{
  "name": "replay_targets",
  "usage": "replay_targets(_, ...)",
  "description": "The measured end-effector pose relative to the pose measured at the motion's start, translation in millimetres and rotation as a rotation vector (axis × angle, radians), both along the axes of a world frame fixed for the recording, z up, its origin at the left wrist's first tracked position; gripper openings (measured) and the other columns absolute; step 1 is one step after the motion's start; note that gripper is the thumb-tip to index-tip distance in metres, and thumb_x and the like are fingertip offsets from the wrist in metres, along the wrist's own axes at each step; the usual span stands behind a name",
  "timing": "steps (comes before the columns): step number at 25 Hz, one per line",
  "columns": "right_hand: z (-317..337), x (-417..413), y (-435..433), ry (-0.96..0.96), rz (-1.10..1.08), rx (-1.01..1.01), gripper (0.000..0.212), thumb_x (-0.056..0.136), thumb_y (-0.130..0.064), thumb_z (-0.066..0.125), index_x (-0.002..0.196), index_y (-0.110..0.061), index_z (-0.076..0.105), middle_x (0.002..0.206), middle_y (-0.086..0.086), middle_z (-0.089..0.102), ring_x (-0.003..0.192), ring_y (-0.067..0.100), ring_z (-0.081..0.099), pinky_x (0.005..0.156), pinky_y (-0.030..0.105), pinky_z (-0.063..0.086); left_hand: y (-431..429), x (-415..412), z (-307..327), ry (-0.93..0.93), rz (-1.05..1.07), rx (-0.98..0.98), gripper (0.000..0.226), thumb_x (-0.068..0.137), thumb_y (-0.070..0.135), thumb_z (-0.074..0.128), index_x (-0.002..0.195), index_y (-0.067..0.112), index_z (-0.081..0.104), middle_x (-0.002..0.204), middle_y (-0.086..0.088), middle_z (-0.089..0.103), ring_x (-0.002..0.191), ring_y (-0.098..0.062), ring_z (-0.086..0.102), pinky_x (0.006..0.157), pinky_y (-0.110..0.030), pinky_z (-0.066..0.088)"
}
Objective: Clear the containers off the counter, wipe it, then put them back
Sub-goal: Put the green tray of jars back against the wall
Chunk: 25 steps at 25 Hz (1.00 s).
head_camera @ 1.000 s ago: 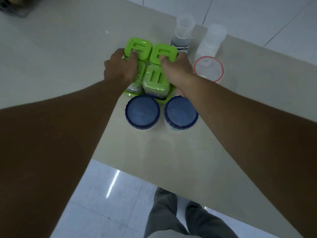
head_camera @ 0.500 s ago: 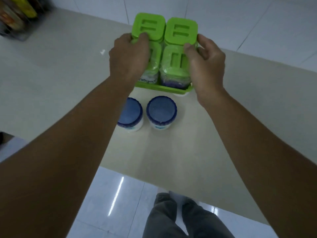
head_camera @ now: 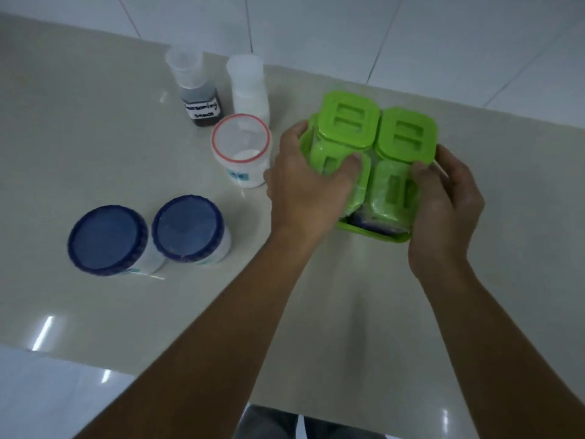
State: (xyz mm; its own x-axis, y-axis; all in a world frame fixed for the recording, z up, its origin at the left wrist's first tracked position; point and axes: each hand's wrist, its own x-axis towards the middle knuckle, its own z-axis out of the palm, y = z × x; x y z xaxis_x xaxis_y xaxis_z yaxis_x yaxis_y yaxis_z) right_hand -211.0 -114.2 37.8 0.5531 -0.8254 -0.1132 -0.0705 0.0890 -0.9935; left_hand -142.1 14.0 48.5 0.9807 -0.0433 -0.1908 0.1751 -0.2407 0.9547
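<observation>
Tabletop (head_camera: 95, 312): a pale, glossy surface that carries everything we see; white floor tiles show beyond its far edge.
Blue-lidded jars: we see two standing side by side at the left, one (head_camera: 107, 239) just beside the other (head_camera: 187, 229), well apart from both hands.
Dark bottle (head_camera: 202, 106): upright at the far edge, clear cap, handwritten white label.
White bottle (head_camera: 248, 90): upright just right of the dark bottle.
Red-rimmed tub (head_camera: 240, 150): in front of the two bottles and just left of the left grip; whether they touch we cannot tell.
Left grip (head_camera: 307, 185): closed on the left side of the green tray, fingers curled over its edge, thumb on the near-left lid.
Green tray (head_camera: 373, 231): held between the two grips, right of all the other containers; we cannot tell whether it rests on the tabletop or sits just above it.
Green-lidded containers (head_camera: 348, 122): four, packed two by two in the tray.
Right grip (head_camera: 443, 198): closed on the tray's right side, thumb against the near-right lid, fingers wrapped round the outer edge.
</observation>
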Motion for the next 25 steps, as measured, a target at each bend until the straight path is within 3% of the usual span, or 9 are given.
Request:
replay_targets(3,-21,14,-25,0.048,0.042,-0.038,0.042,0.083,-0.024,0.068,0.125,-0.02,0.067,0.114,0.002,0.076,0.105,0.013,0.073,0.094,0.036,0.059,-25,14,-30,0.042,0.03,-0.008,0.088,0.052,0.063,0.072,0.131,0.047,0.035,0.116,0.009,0.066,0.117,-0.025,0.063,0.103,-0.047,0.052)
replay_targets(6,-36,41,-46,0.078,0.085,-0.079,0.049,0.084,-0.027,0.07,0.131,-0.016,0.065,0.118,0.003,0.074,0.101,0.005,0.073,0.089,0.027,0.058,-42,39,-46,0.047,0.036,0.002,0.09,0.054,0.064,0.072,0.134,0.043,0.035,0.117,0.005,0.066,0.118,-0.027,0.062,0.103,-0.046,0.051)
replay_targets(11,-52,94,-78,0.081,0.128,-0.143,0.047,0.084,-0.03,0.071,0.128,-0.017,0.066,0.114,0.003,0.076,0.097,0.006,0.074,0.086,0.026,0.06,-68,97,-57,0.022,0.032,0.031,0.097,0.056,0.066,0.071,0.142,0.039,0.034,0.123,0.004,0.064,0.122,-0.027,0.059,0.107,-0.046,0.047)
replay_targets(16,-58,136,-98,0.092,0.171,-0.221,0.041,0.088,-0.032,0.07,0.128,-0.023,0.065,0.112,0.001,0.076,0.102,0.005,0.073,0.079,0.017,0.057,-84,136,-64,-0.01,0.048,0.035,0.097,0.063,0.06,0.072,0.147,0.031,0.033,0.124,-0.002,0.062,0.123,-0.03,0.057,0.108,-0.047,0.046)
replay_targets(19,-62,153,-105,0.082,0.181,-0.231,0.043,0.088,-0.032,0.071,0.13,-0.021,0.065,0.114,0.0,0.075,0.106,0.004,0.072,0.084,0.017,0.058,-90,154,-69,-0.014,0.063,0.047,0.097,0.065,0.06,0.072,0.148,0.031,0.032,0.128,-0.002,0.062,0.125,-0.031,0.057,0.108,-0.047,0.046)
replay_targets(22,-65,163,-110,0.066,0.215,-0.21,0.048,0.087,-0.035,0.073,0.131,-0.018,0.065,0.117,-0.001,0.075,0.111,0.004,0.07,0.093,0.025,0.059,-91,162,-72,-0.017,0.073,0.06,0.095,0.069,0.059,0.074,0.149,0.031,0.032,0.134,-0.003,0.06,0.128,-0.028,0.055,0.11,-0.045,0.045)
replay_targets(25,-60,153,-109,0.067,0.294,-0.177,0.054,0.092,-0.035,0.072,0.14,-0.014,0.058,0.12,-0.013,0.07,0.105,-0.011,0.067,0.085,0.012,0.055,-86,158,-78,-0.045,0.087,0.044,0.092,0.078,0.057,0.075,0.152,0.023,0.032,0.136,-0.003,0.057,0.125,-0.019,0.058,0.112,-0.039,0.044)
